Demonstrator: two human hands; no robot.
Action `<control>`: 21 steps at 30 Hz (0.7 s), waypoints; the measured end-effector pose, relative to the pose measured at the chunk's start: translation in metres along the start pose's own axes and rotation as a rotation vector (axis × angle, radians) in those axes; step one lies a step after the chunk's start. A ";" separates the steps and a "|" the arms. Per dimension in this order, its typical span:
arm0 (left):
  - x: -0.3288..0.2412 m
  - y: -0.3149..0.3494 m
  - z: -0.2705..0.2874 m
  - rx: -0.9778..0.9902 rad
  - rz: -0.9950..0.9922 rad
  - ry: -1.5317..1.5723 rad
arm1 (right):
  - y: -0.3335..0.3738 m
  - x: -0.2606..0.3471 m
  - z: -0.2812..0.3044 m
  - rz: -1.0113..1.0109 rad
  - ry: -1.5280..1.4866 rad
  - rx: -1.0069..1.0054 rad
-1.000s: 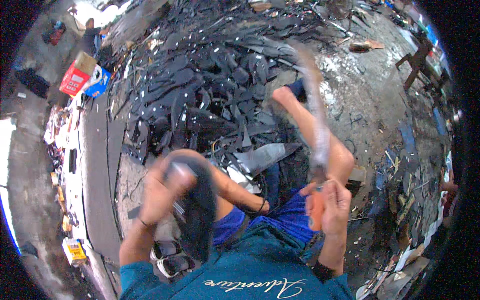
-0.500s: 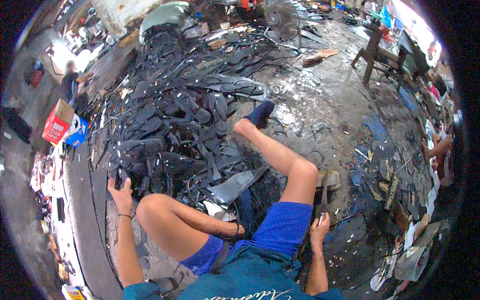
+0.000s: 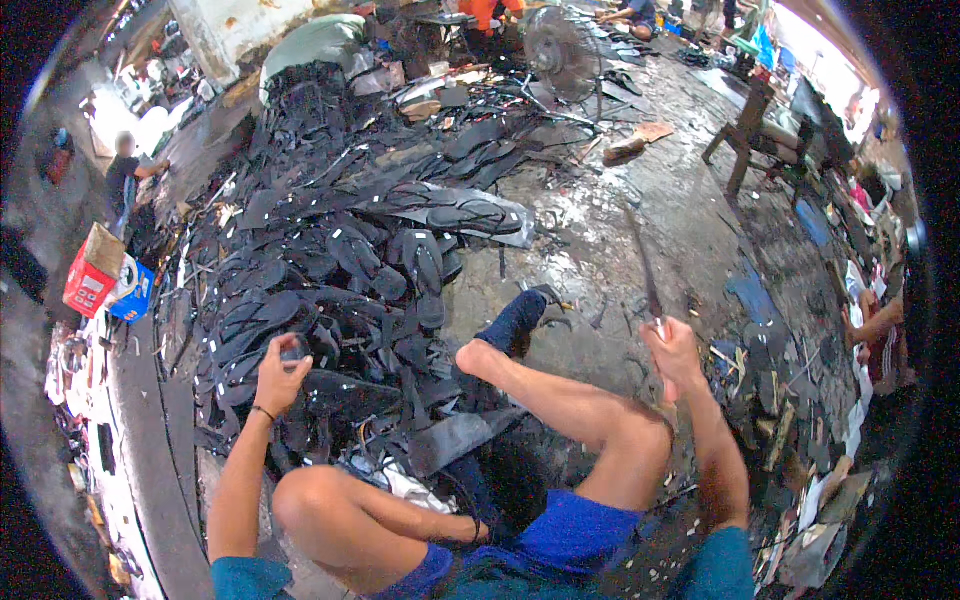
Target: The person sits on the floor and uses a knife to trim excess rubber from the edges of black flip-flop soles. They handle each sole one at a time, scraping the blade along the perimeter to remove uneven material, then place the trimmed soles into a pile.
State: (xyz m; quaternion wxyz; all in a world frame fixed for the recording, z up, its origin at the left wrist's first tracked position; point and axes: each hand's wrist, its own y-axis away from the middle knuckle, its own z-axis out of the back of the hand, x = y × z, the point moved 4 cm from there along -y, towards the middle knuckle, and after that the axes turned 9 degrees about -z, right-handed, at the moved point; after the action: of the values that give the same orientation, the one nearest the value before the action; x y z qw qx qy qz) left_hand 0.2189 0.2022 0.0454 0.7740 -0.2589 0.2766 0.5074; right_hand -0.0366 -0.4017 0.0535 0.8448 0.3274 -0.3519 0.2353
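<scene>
My right hand [image 3: 675, 355] is closed around the handle of a knife [image 3: 645, 265]. The long dark blade points away from me over the floor, clear of the footwear. On the left, my left hand [image 3: 283, 378] hovers at the near edge of a heap of black flip-flops [image 3: 350, 250], many with small white tags. Its thumb and fingers are curved apart, and I make out nothing held between them. Beyond my outstretched foot, more flip-flops lie on a clear plastic sheet [image 3: 515, 225].
Strips of black scrap [image 3: 455, 440] lie between my legs. A red box [image 3: 93, 270] and a blue box [image 3: 137, 290] stand at left. Farther off are a round fan [image 3: 560, 55], a wooden stand [image 3: 745, 130] and other people. Offcuts [image 3: 785, 430] litter the right.
The knife has swung up and forward in my right hand. My left hand has moved slightly right along the heap, its fingers more curled. My knees have shifted, and the view has tilted upward.
</scene>
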 end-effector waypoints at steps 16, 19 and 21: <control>-0.006 -0.104 -0.076 0.445 0.047 0.173 | -0.342 0.161 -0.331 0.413 0.356 0.116; 0.007 -0.150 -0.111 0.470 0.216 0.289 | -0.299 0.182 -0.296 0.532 0.360 0.036; 0.024 -0.177 -0.147 0.361 0.261 0.677 | -0.258 0.206 -0.247 0.662 0.290 0.010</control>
State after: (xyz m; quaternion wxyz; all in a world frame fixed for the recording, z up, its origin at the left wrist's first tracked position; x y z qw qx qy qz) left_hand 0.3666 0.0553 -0.0549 0.6012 -0.2342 0.6310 0.4308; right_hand 0.3663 -0.3635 -0.0256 0.7624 0.1627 -0.3141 0.5419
